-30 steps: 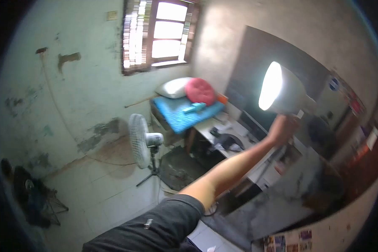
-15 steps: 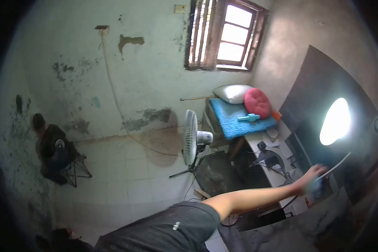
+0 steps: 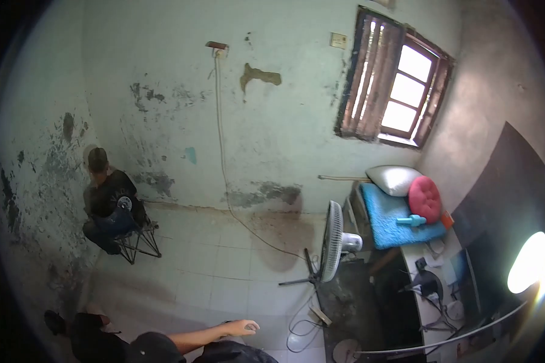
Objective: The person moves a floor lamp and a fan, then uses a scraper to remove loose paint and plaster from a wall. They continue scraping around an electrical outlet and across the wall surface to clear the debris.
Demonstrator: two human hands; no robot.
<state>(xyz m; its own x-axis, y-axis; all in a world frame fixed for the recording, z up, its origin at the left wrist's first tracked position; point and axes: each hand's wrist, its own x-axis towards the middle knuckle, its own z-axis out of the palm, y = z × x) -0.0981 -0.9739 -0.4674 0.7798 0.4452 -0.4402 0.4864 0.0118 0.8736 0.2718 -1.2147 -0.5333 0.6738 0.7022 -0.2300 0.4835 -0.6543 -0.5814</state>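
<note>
My left hand [image 3: 246, 328] shows at the bottom edge, on a bare forearm that comes out of a dark sleeve [image 3: 148, 349]. Its fingers are curled in and nothing is in them. It hangs over the tiled floor [image 3: 224, 278], apart from everything. A lit lamp [image 3: 528, 270] glows at the far right, on a thin curved arm [image 3: 448, 342]. My right hand is out of view.
A person sits on a folding chair [image 3: 136, 242] by the left wall. A standing fan [image 3: 333, 241] is mid-room, its cable trailing on the floor. The desk [image 3: 427, 290] at right holds a blue mat [image 3: 387, 221], pink cushion [image 3: 424, 198] and pillow [image 3: 393, 178].
My arm has left the lamp and dropped back to the bottom of the view. The view has swung left and widened, so the seated person and left wall now show.
</note>
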